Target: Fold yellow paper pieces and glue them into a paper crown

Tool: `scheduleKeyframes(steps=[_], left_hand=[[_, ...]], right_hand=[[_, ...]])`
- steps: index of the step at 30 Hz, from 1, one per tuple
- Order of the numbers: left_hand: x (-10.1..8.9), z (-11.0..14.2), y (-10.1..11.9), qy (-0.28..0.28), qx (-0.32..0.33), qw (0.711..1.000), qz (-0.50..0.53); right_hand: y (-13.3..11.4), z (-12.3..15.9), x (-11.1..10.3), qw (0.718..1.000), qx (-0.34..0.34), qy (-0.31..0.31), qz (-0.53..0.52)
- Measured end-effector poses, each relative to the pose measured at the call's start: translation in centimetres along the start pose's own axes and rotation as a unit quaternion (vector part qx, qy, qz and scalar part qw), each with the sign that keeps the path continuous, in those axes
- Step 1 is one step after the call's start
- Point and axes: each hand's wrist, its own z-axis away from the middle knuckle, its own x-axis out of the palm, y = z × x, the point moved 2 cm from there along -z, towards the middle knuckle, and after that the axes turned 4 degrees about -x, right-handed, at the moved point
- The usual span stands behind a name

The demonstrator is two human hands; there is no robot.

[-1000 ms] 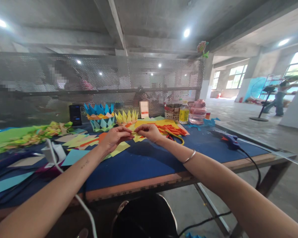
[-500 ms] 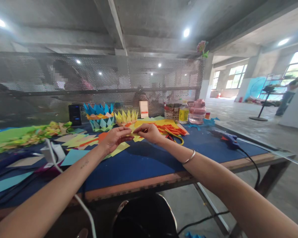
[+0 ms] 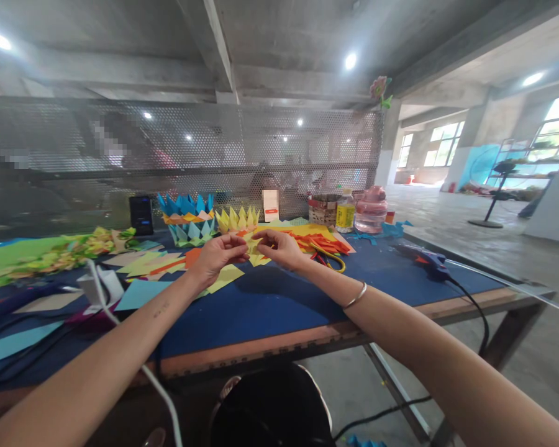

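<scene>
My left hand [image 3: 221,256] and my right hand [image 3: 277,248] meet above the middle of the blue-topped table, fingertips close together. Both are pinched on a small piece of yellow paper [image 3: 253,247], whose shape is mostly hidden by the fingers and blends with the yellow paper behind. Beneath and beside my left hand lie loose yellow sheets [image 3: 226,279] and an orange piece [image 3: 192,257]. A heap of folded orange paper strips [image 3: 319,243] lies just beyond my right hand, with yellow-handled scissors [image 3: 335,259] next to it.
Behind my hands stand a blue-and-green folded-paper basket [image 3: 190,231], a yellow one [image 3: 237,221], a phone [image 3: 271,205], a bottle [image 3: 345,212] and a pink jug [image 3: 371,211]. A glue gun [image 3: 426,262] lies right. A white cable [image 3: 103,297] and power adapter [image 3: 97,287] are at left.
My left hand has turned slightly, its fingers curling closer into a pinch. The right fingers have shifted a little. Both hands stay over the same spot.
</scene>
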Motion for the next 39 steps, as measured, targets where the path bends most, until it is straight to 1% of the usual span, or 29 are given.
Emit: scheduleKeyframes(steps=[3,6,8,10,13,19,23,26,30,34,39], left_hand=[[0.0,0.0,0.1,0.005,0.024,0.999,-0.031],[0.1,0.1,0.1,0.006,0.037,0.997,-0.062],[0.3,0.1,0.1,0.004,0.037,0.996,-0.079],[0.5,0.2,0.2,0.004,0.035,0.996,-0.087],[0.6,0.3,0.3,0.005,0.036,0.996,-0.085],[0.6,0.3,0.3,-0.004,0.037,0.997,-0.063],[0.6,0.4,0.4,-0.017,0.027,0.999,-0.041],[0.7,0.5,0.6,-0.038,0.022,0.998,-0.035],[0.7,0.4,0.6,-0.049,0.023,0.998,-0.038],[0.5,0.2,0.1,-0.036,0.018,0.997,-0.058],[0.4,0.3,-0.1,-0.034,-0.014,0.996,-0.076]], right_hand=[[0.2,0.1,0.0,0.998,0.060,-0.001,-0.025],[1.0,0.0,0.4,0.996,0.081,-0.035,-0.012],[1.6,-0.1,0.6,0.995,0.076,-0.063,0.013],[2.1,-0.2,0.7,0.995,0.068,-0.070,0.032],[2.2,-0.2,0.7,0.996,0.057,-0.060,0.033],[1.7,-0.2,0.5,0.999,0.030,-0.043,-0.001],[1.5,-0.2,0.4,0.999,0.018,-0.039,-0.016],[1.3,-0.3,0.4,0.999,0.012,-0.044,-0.012],[1.6,-0.4,0.5,0.999,0.018,-0.045,-0.009],[2.5,-0.5,0.7,0.998,0.047,-0.050,-0.011],[3.0,-0.4,0.7,0.998,0.043,-0.040,0.007]])
